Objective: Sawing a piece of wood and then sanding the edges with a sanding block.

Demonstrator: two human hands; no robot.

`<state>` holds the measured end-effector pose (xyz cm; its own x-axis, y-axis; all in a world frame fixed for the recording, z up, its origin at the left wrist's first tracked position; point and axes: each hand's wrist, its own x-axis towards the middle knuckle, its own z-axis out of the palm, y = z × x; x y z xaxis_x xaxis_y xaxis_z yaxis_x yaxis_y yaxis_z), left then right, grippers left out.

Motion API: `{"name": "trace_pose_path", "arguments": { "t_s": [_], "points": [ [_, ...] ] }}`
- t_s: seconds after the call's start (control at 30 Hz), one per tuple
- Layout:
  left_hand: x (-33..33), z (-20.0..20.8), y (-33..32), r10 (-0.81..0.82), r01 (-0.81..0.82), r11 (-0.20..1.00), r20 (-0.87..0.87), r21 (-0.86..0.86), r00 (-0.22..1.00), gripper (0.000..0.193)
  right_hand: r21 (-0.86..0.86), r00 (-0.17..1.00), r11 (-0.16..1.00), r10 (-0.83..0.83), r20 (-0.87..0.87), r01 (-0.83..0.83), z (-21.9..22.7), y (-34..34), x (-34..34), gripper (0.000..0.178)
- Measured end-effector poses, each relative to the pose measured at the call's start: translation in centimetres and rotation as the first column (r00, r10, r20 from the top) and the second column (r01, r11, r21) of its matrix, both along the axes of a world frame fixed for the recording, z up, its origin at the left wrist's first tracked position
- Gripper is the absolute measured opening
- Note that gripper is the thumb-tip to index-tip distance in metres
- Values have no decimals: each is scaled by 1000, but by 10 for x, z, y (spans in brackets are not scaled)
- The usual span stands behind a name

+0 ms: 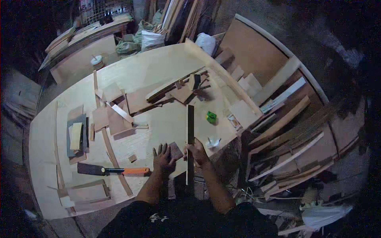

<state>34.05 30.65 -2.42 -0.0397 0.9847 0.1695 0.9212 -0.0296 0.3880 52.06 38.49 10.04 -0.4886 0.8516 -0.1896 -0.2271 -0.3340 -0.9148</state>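
A worker's right hand (198, 154) was wrapped around a long, dark-faced wood strip (191, 123), which ran lengthwise out past the near edge of a pale table (158, 57). The left hand (162, 159), open with fingers spread, touched a small block (176, 150) just left of the strip; whether it gripped the block could not be told. A green tape measure (211, 117) sat to the strip's right, while an orange-handled saw (95, 169) lay at left, near loose boards (87, 193).
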Motion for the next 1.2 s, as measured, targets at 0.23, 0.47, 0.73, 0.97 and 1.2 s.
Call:
{"name": "trace_pose_path", "arguments": {
  "t_s": [0.23,0.47,0.73,0.97,1.2],
  "points": [
    [-3,-13,0,-23,23,1000,-107,-2,994,80,-56,995,995,83,-60,-87,28,-22,1,36],
    [1,-9,0,-1,-1,1000,-92,-24,996,80,-224,843,917,180,-506,-331,28,-18,9,63],
    [-1,-12,-1,-6,3,999,-84,-41,996,77,-178,545,813,194,-816,-554,45,-23,3,73],
    [-3,-25,3,7,-6,1000,-117,3,993,80,-168,817,946,140,-559,-277,45,-29,4,59],
    [-1,-19,4,-23,20,999,-89,-38,996,76,-155,894,984,8,-448,-86,38,-25,-2,47]
  ]
}}
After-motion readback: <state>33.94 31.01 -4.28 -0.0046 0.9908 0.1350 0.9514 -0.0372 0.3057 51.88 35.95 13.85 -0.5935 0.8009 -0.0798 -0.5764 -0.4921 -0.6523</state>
